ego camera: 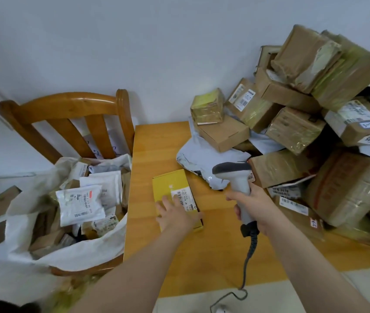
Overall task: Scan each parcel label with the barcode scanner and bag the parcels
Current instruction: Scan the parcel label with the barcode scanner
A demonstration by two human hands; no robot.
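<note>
**One yellow box under the scanner, a big pile left to do**

The left hand (175, 213) lies flat on the yellow box (171, 187), its fingers straight and spread, their tips over the near edge of the white label (185, 197). The right hand (255, 206) has its fingers wrapped tight around the grip of the barcode scanner (236, 177), whose dark head points left and down towards that label. Its coiled cable (250, 249) hangs off the front edge of the table (157, 143).

The yellow box rests on the table, just beside the edge nearest the white bag (102, 249). The bag sits open on the seat of a wooden chair (66, 105) and already holds many parcels, white mailers and small cartons among them, so a good share of the work looks done.

Whether this label has been read yet cannot be told. The box is not yet bagged.

On the right, a tall heap of brown cartons (292, 132) and a grey mailer (202, 159) covers that side of the table. By my judgement these are all unscanned, which puts the task somewhere around its middle, with plenty remaining.
</note>
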